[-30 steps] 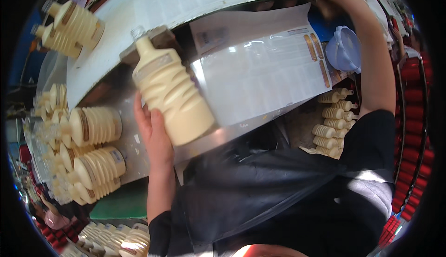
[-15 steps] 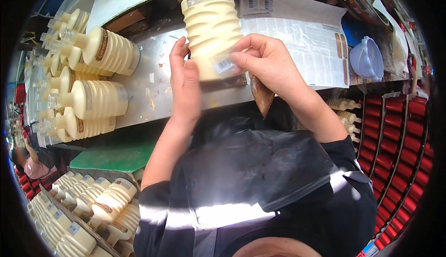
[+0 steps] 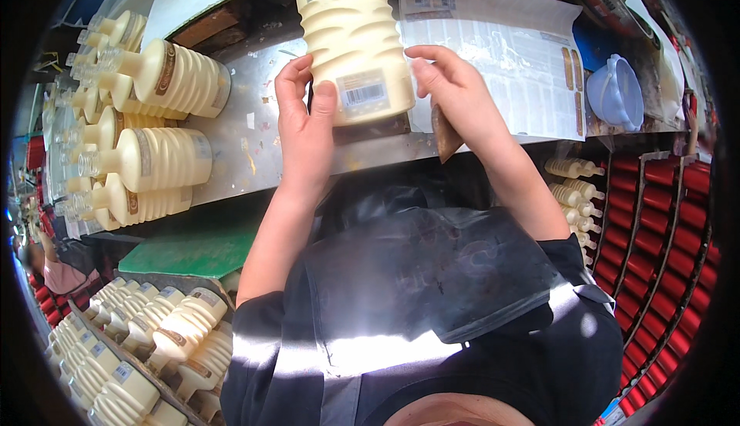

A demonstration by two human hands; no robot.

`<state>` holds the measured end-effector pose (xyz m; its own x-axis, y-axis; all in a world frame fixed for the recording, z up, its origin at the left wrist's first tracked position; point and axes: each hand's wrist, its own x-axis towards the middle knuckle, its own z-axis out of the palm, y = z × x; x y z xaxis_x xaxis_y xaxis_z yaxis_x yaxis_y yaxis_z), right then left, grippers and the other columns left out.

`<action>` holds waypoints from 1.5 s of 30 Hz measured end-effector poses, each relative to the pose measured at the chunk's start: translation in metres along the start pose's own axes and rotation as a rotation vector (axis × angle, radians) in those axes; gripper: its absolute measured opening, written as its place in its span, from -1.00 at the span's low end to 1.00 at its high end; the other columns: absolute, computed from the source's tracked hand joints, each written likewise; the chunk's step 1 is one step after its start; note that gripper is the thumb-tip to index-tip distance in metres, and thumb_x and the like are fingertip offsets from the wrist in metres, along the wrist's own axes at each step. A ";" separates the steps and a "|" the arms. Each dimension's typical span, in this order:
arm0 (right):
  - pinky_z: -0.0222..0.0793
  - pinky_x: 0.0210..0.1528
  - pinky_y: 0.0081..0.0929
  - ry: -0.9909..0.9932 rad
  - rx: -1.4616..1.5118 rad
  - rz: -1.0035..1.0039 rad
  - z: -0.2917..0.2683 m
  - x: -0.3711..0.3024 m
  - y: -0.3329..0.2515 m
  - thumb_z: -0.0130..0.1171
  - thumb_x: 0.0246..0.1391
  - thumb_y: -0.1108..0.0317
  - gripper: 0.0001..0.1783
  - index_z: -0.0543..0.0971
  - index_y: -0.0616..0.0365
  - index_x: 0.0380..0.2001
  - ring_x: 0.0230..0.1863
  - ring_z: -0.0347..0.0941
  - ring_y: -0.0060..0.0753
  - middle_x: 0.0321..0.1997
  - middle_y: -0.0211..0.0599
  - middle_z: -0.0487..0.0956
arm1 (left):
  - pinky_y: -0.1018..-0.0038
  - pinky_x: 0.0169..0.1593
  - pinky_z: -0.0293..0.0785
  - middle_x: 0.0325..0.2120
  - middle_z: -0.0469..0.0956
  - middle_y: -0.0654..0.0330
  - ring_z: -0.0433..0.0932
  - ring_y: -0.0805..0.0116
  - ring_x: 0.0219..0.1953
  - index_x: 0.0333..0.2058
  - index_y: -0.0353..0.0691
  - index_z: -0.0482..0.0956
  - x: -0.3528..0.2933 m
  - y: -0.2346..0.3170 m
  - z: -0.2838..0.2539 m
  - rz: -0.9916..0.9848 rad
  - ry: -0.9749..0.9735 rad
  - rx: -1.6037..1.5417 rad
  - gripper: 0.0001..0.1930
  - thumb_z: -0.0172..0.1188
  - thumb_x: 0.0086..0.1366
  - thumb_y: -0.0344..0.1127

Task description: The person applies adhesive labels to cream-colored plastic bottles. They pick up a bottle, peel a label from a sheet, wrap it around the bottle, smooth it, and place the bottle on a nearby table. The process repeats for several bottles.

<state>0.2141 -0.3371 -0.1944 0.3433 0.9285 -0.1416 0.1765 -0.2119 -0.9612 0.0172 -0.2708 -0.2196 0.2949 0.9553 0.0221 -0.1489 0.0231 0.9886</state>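
A cream ribbed bottle [image 3: 351, 37] lies on a dark stand [image 3: 378, 128] at the bench edge, neck away from me. A clear barcode label [image 3: 364, 93] lies flat on its lower front. My left hand [image 3: 306, 114] grips the bottle's lower left side, thumb on the front beside the label. My right hand [image 3: 456, 91] is just off the bottle's right side, its thumb and forefinger close together. A brown, pointed wedge-like tool [image 3: 445, 137] sticks out below its palm, held by the other fingers, which are mostly hidden.
Several cream bottles [image 3: 166, 156] lie stacked on the bench [image 3: 258, 141] at left. Label sheets [image 3: 493, 64] spread at right beside a pale blue bucket [image 3: 615, 93]. More bottles fill a crate [image 3: 146, 353] at lower left, near a green board [image 3: 189, 250]. Red rows [image 3: 647, 256] stand at right.
My right hand has let go of the label's corner and moved right, off the bottle. The label, lifted at its right side before, now lies flat. My left hand stays at the bottle's left side.
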 end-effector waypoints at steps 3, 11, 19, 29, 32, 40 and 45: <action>0.38 -0.32 -0.55 -0.037 -0.187 -0.012 0.007 -0.001 0.003 0.28 0.21 0.06 -0.37 0.51 0.27 0.21 -0.42 0.41 -0.62 -0.46 -0.47 0.50 | 0.31 0.28 0.30 0.16 0.40 -0.01 0.38 0.28 0.20 0.30 -0.26 0.12 -0.006 0.000 0.002 -0.038 -0.037 -0.067 -0.36 0.25 0.41 -0.22; 0.33 -0.39 -0.58 -0.024 -0.246 -0.035 0.014 0.001 -0.003 0.41 0.03 0.02 -0.26 0.55 0.34 0.16 -0.48 0.35 -0.65 -0.55 -0.51 0.43 | 0.32 0.28 0.31 0.17 0.40 -0.08 0.40 0.24 0.20 0.31 -0.25 0.03 -0.006 -0.001 0.008 -0.019 -0.048 -0.018 -0.29 0.29 0.38 -0.23; 0.28 -0.41 -0.61 -0.035 -0.264 -0.038 0.014 0.001 -0.001 0.42 0.03 0.03 -0.25 0.54 0.36 0.17 -0.48 0.30 -0.69 -0.55 -0.54 0.40 | 0.31 0.28 0.32 0.16 0.42 -0.09 0.42 0.23 0.19 0.31 -0.25 0.04 -0.006 0.000 0.008 -0.029 -0.038 -0.010 -0.27 0.31 0.35 -0.26; 0.28 -0.40 -0.63 -0.042 -0.208 -0.023 0.014 0.000 0.000 0.42 0.04 0.03 -0.24 0.54 0.36 0.18 -0.46 0.30 -0.71 -0.53 -0.57 0.41 | 0.30 0.27 0.34 0.15 0.43 -0.09 0.43 0.24 0.18 0.30 -0.26 0.06 -0.006 0.000 0.010 -0.023 -0.017 -0.010 -0.27 0.32 0.33 -0.28; 0.29 -0.39 -0.65 -0.066 -0.276 -0.061 0.011 0.000 -0.002 0.36 0.14 0.02 -0.29 0.52 0.32 0.21 -0.46 0.31 -0.73 -0.49 -0.54 0.44 | 0.31 0.28 0.33 0.16 0.42 -0.07 0.42 0.24 0.19 0.31 -0.25 0.07 -0.006 -0.002 0.009 -0.015 -0.023 -0.017 -0.29 0.31 0.35 -0.26; 0.45 -0.19 -0.50 -0.191 -0.097 0.044 0.001 -0.004 -0.006 0.30 0.17 -0.08 -0.27 0.52 0.31 0.18 -0.28 0.53 -0.47 -0.31 -0.25 0.62 | 0.30 0.33 0.26 0.21 0.39 -0.03 0.37 0.24 0.25 0.35 -0.20 0.11 -0.010 -0.005 0.001 -0.003 -0.050 -0.075 -0.33 0.25 0.42 -0.18; 0.31 -0.40 -0.60 -0.069 -0.265 -0.057 0.014 -0.003 -0.002 0.38 0.07 -0.02 -0.24 0.52 0.33 0.19 -0.49 0.32 -0.68 -0.55 -0.53 0.41 | 0.29 0.31 0.32 0.21 0.39 -0.05 0.40 0.23 0.23 0.35 -0.22 0.09 -0.011 -0.006 0.006 0.001 -0.047 -0.065 -0.28 0.30 0.36 -0.28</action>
<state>0.2000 -0.3358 -0.1957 0.2641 0.9578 -0.1133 0.4319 -0.2225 -0.8741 0.0203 -0.2834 -0.2248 0.3381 0.9406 0.0318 -0.2095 0.0423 0.9769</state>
